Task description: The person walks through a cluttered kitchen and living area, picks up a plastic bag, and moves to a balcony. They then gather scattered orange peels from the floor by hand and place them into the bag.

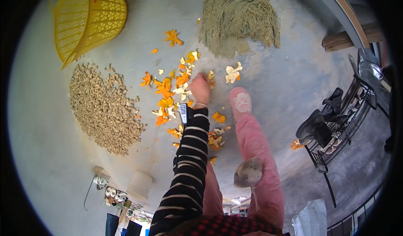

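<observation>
My left hand (201, 86), in a black-and-white striped sleeve, reaches down to the floor with its fingers curled. A piece of citrus peel (211, 78) lies right against its fingers; whether they grip it is hidden. Around and below this hand, orange and pale peels (164, 87) are scattered on the grey floor. Another pale peel (233, 73) lies to the right, above the pink slipper (242, 100) on my foot. My right hand is out of view. A clear plastic bag (248, 173) shows in front of my pink trouser leg.
A wide heap of unshelled peanuts (104, 110) covers the floor at left, beneath a yellow plastic basket (105, 15) tipped on its side. A greenish string mop head (239, 18) lies at the top. At right stands a black metal rack (321, 163) with boots (315, 127).
</observation>
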